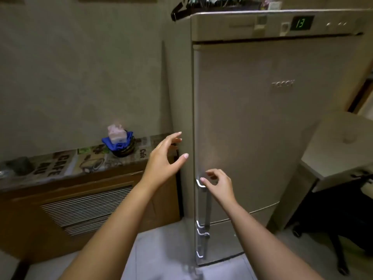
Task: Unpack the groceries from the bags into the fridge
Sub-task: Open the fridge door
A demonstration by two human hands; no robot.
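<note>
Barely begun, by the look of it. Fridge (pixel 262 122) at 2 o'clock, both doors closed, upper door handle (pixel 203 199) untouched. Right hand (pixel 219 183) just beside the handle's top, fingers loosely curled, gripping nothing. Left hand (pixel 164 158) at 11 o'clock from it, fingers spread, empty, near the fridge's side. No grocery bags in sight. Everything left: opening the door, fetching bags, shelving groceries.

Left hand (pixel 163 158) and right hand (pixel 219 183): both bare, no rings, watch or gloves. Forearms bare to the frame edge, no sleeves. Fingernails short, unpainted.
</note>
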